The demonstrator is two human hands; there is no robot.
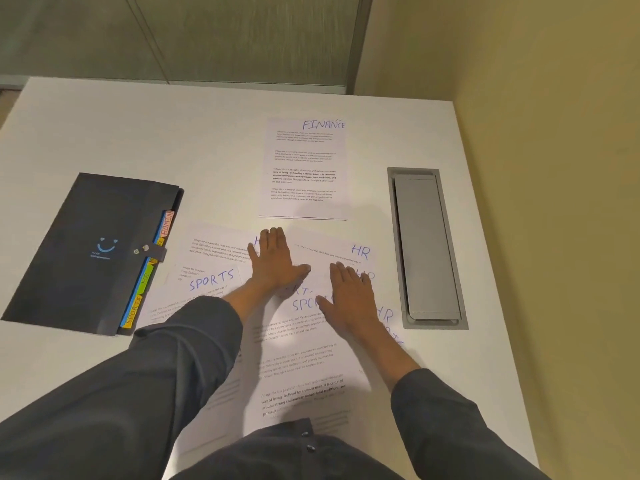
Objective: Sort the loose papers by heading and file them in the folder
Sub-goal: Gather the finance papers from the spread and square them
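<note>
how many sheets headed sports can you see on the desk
2: one sports sheet beside the folder, another sports sheet between both hands, its heading partly covered. More may be hidden in the pile.

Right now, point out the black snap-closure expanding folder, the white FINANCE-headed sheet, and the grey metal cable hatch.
black snap-closure expanding folder (86,251): head view, middle of its front cover.
white FINANCE-headed sheet (304,171): head view, centre of the printed text.
grey metal cable hatch (424,244): head view, middle of the lid.

Warm dim light, soft shadows, wide-angle edge distortion

The hands (304,282) hide several paper headings (304,303).
</note>
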